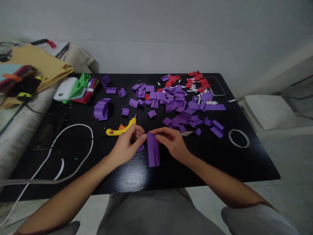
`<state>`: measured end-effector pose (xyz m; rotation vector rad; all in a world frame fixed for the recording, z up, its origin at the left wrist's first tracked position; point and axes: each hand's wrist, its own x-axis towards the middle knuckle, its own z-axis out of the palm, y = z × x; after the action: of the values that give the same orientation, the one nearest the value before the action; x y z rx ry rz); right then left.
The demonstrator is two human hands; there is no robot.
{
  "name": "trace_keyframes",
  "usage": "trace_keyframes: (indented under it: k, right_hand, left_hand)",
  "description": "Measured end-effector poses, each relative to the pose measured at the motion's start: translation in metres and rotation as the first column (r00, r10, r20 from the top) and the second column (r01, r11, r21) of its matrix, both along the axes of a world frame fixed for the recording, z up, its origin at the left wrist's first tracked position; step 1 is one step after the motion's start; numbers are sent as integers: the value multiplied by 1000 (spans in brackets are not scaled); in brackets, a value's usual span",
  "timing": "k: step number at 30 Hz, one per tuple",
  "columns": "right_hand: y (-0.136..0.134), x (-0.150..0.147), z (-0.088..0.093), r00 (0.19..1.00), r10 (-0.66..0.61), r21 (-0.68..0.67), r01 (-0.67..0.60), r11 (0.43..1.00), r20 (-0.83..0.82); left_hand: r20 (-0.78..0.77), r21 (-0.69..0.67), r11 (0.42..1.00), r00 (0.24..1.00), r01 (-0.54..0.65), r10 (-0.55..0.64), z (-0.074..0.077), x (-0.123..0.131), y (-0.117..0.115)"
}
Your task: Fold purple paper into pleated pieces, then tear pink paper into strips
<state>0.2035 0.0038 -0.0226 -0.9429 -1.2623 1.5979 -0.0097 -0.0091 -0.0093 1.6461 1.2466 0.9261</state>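
Observation:
A long purple paper strip, folded lengthwise, lies near the front of the black table. My left hand and my right hand both pinch its far end with curled fingers. A smaller purple piece peeks out under my left hand. Just behind my left hand lies a yellow glue gun. A metal blade tip, likely scissors, shows behind my right hand.
Several folded purple pieces and red scraps litter the far half. A stack of purple pieces, coloured paper sheets, a white cable, a tape ring and a phone are also here. Cloth and bags pile at left.

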Motion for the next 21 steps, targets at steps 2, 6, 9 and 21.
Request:
trace_keyframes:
  k: [2,6,9,21]
  right_hand:
    - [-1,-2,-3,1000,-7,5,7,1000,-17]
    - [-1,-5,-9,1000,-6,6,6,1000,-25]
    - [0,-5,-12,1000,-24,36,24,999,2]
    - [0,-3,-6,992,-22,140,4,990,122]
  left_hand:
    - [107,-129,992,994,15,-1,-2,2,1]
    - [172,-150,988,985,25,1,-4,4,0]
    - [169,-110,994,986,24,-5,-5,3,0]
    - [173,-41,998,984,50,-43,-7,1,2]
